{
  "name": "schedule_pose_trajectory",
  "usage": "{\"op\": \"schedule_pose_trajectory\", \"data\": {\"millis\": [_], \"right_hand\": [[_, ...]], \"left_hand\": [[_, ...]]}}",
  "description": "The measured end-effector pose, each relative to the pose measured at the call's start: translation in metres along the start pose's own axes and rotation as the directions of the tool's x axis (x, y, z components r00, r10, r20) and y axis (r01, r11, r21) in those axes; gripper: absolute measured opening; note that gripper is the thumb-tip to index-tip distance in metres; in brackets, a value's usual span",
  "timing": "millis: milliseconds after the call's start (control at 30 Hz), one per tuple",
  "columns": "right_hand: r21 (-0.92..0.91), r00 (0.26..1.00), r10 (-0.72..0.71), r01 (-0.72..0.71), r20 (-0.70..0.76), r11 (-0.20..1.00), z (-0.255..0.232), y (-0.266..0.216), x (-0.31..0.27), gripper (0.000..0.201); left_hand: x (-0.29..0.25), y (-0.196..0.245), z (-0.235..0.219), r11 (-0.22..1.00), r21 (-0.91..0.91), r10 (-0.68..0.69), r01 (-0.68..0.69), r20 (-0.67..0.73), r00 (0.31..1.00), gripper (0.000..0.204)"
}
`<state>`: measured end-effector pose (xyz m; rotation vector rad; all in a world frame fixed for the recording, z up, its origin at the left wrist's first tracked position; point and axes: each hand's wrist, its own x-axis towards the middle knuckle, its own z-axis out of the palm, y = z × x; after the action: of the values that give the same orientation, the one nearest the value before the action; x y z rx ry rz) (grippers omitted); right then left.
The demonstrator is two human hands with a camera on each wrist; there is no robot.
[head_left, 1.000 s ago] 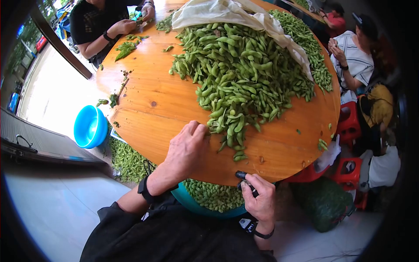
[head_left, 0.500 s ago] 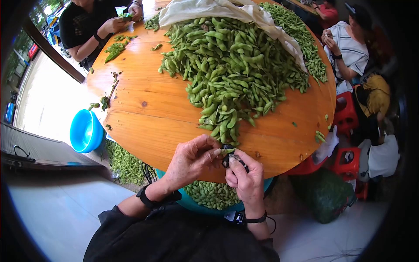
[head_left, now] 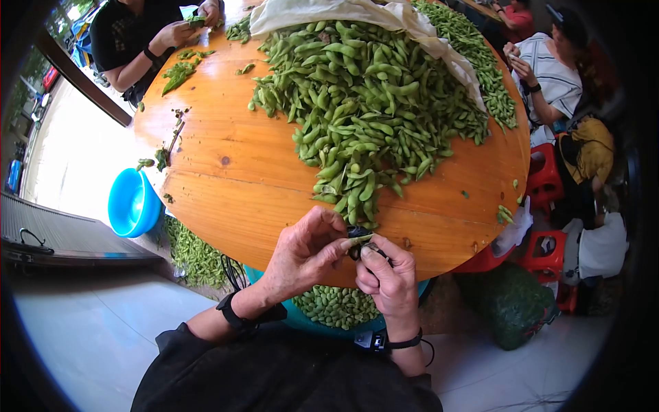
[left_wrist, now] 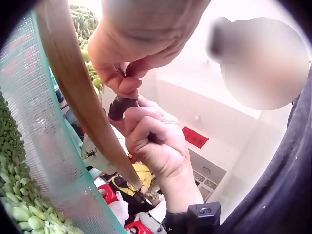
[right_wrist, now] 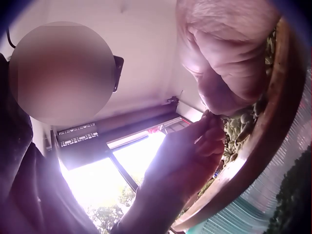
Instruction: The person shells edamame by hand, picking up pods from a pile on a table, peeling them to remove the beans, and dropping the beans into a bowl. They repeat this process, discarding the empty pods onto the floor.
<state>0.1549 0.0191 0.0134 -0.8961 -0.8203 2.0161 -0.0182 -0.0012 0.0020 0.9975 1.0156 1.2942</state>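
Over the table's near edge both hands meet at one green soybean pod (head_left: pixel 360 239). My left hand (head_left: pixel 302 253) pinches its left end between thumb and forefinger. Opposite, my right hand (head_left: pixel 390 276) grips a small black tool (head_left: pixel 355 231) against the pod, its other fingers curled in. The left wrist view shows the dark tool (left_wrist: pixel 120 107) at the right hand's thumb and forefinger, just below the left fingertips. In the right wrist view the right hand's palm hides the pod. A big heap of soybean pods (head_left: pixel 371 103) lies just beyond the hands.
Below the table edge stands a teal mesh basket (left_wrist: pixel 44 92) of shelled beans (head_left: pixel 336 307). A pale cloth (head_left: pixel 329 19) covers the heap's far side. A blue basin (head_left: pixel 130 206) is at left, with pods (head_left: pixel 195 257) on the floor. Other people sit around the table; red stools (head_left: pixel 546 178) stand right.
My left hand has moved from the heap's edge towards me with a pod, and my right hand has come up to meet it. Over the last half second the hands have barely shifted.
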Motion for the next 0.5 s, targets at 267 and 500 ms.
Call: {"op": "schedule_pose_trajectory", "data": {"millis": [267,500], "right_hand": [[-0.047,0.996,-0.085,0.085,0.007,0.995,-0.002,0.007,-0.001,0.020],[-0.181,0.991,-0.136,0.133,-0.004,0.974,0.001,0.005,0.000,0.018]], "left_hand": [[0.000,0.004,-0.011,0.745,-0.538,-0.345,0.394,0.195,0.918,0.024],[0.003,-0.001,-0.011,0.656,-0.617,-0.317,0.435,0.297,0.901,0.027]]}}
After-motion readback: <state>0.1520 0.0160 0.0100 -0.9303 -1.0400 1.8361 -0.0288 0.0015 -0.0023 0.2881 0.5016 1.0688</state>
